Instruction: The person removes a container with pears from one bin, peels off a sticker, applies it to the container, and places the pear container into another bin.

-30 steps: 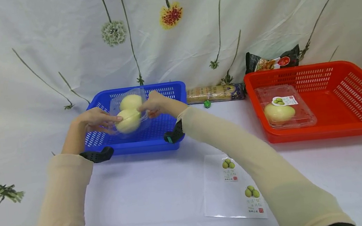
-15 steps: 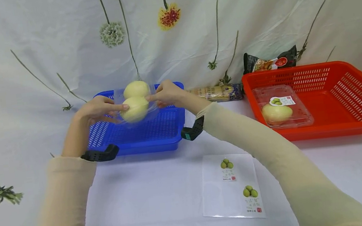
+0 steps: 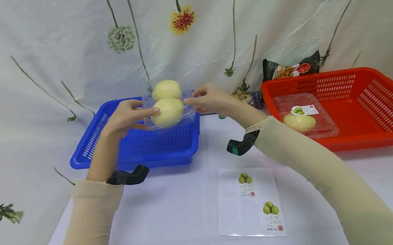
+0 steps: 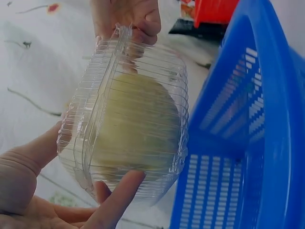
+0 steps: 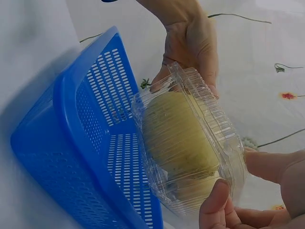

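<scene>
Holding a clamshell (image 3: pixel 170 108) with two pale fruits (image 3: pixel 168 112) between both hands, up above the right rim of the blue basket (image 3: pixel 137 148). Our left hand (image 3: pixel 127 118) pinches the left end, thumb and fingers curled round the ribbed wall; our right hand (image 3: pixel 212 99) pinches the right end the same way. Left wrist view shows our fingers (image 4: pixel 116 200) under the shell and the seam flange facing us. We can't tell whether the lid is latched.

Risks, as we judge them:
- Thin ribbed plastic flexes. Squeeze harder and the lid could pop, letting fruit roll out.
- We only grip the two ends. If one hand slips, the shell tips and drops onto the basket rim or the table.
- Fruit weight sits in the middle, so the shell may sag or twist.

Around it: a label sheet (image 3: pixel 251 202) lies on the white table (image 3: pixel 172 223), near us and well apart from the basket. A red basket (image 3: pixel 361 118) on the right holds another clamshell (image 3: pixel 306 116) with one fruit and a label on top. Behind, between the baskets, lies a wrapped pack (image 3: pixel 248 97), mostly hidden by our right hand, with a dark snack bag (image 3: pixel 291 68) behind the red basket. A floral cloth (image 3: pixel 63 53) covers the back wall.
</scene>
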A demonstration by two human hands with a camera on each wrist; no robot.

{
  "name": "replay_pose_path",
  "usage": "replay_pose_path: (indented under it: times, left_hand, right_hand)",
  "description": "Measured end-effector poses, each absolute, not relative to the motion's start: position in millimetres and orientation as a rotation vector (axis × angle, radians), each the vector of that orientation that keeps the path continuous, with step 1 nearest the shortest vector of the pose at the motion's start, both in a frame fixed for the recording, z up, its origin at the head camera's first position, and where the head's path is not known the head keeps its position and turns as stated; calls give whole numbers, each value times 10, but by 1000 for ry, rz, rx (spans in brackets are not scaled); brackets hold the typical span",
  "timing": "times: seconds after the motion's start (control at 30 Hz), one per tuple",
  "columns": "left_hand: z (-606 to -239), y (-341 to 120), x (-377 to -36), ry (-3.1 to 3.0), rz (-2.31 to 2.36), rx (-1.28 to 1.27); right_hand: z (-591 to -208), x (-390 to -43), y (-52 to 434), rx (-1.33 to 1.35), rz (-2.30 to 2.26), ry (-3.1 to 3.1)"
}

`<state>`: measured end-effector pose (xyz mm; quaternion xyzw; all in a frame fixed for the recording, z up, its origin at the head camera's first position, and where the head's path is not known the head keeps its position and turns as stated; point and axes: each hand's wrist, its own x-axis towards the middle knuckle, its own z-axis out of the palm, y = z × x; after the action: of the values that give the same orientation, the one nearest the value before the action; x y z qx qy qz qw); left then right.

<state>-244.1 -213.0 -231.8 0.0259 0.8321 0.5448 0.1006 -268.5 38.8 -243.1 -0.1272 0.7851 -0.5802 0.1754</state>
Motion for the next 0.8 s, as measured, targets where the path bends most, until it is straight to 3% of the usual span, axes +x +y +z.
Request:
replay_pose_path:
  times: [0.3, 0.8]
  left_hand:
    - [-2420, -1798, -2413, 2407, 1721, 196]
    - [-2647, -1214, -2384, 2384, 1730, 310]
  right_hand:
    - [-2496, -2523, 820, -419, -1693, 2284]
    - [-2693, -2272, 1398, -291, -1596, 2414]
